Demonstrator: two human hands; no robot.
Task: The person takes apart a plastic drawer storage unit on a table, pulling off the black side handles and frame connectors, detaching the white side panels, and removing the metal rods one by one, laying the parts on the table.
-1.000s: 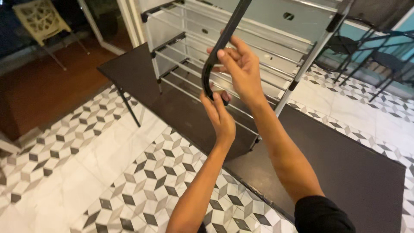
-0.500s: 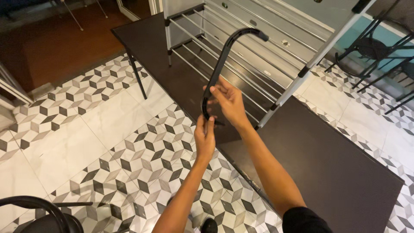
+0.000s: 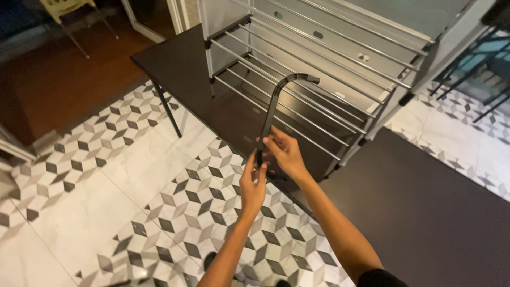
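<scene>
Seen from above, both bare hands hold a black curved tube (image 3: pixel 272 114) upright over the near edge of a dark brown table (image 3: pixel 425 212). The left hand (image 3: pixel 253 185) pinches the tube's lower end with fingers narrowly closed. The right hand (image 3: pixel 284 154) wraps the tube just above it. The tube's hooked top bends right, in front of a grey metal rack (image 3: pixel 319 69) with thin silver rails, lying on the table's far part. Below the hands spreads a tiled floor (image 3: pixel 106 175) patterned in grey, black and white cubes. No packages or labels can be made out.
</scene>
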